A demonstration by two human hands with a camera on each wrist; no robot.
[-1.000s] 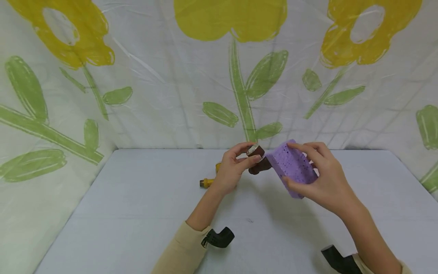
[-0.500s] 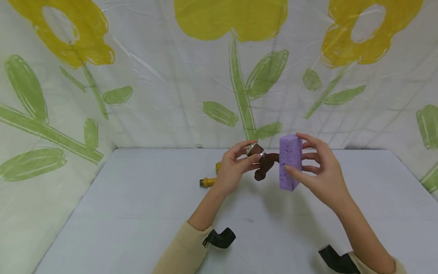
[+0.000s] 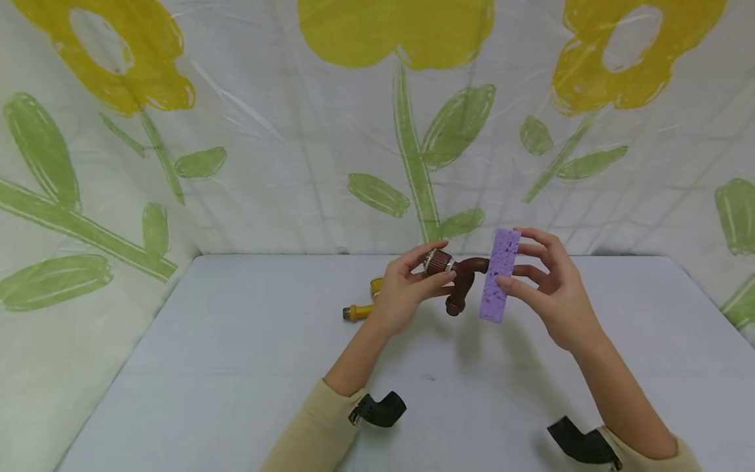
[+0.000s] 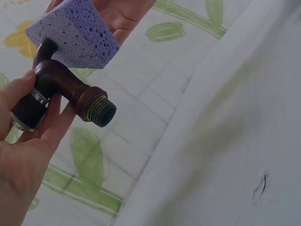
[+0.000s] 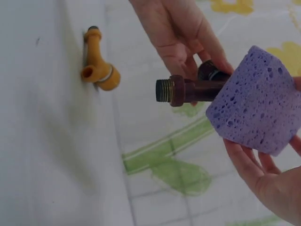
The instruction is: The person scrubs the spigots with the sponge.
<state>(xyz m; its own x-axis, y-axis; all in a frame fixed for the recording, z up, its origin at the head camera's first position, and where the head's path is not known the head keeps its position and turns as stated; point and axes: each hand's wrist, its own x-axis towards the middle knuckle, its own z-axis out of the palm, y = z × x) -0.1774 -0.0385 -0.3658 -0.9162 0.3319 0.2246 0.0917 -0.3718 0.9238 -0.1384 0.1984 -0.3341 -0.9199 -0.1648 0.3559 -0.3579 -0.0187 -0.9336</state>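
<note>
My left hand (image 3: 404,292) grips a dark brown faucet (image 4: 63,80) by its ribbed knob, holding it above the table. The faucet's threaded end (image 4: 101,112) shows in the left wrist view. In my right hand (image 3: 557,295) is a purple sponge (image 3: 500,275), pinched between thumb and fingers. One face of the sponge meets the tip of the faucet's curved spout (image 4: 45,48). From the right wrist side, the sponge (image 5: 258,101) covers part of the faucet (image 5: 188,90).
Behind my left hand, a yellow faucet (image 3: 356,313) lies on the white table (image 3: 265,341); the right wrist view shows more of this yellow faucet (image 5: 96,61). A flower-printed sheet (image 3: 265,164) hangs at the table's back edge. A black device (image 3: 377,410) sits on my left sleeve.
My right hand has turned the sponge from a slanted broad face to its narrow edge, nearly upright. The brown faucet has rotated in my left hand, bringing its ribbed knob and spout into sight.
</note>
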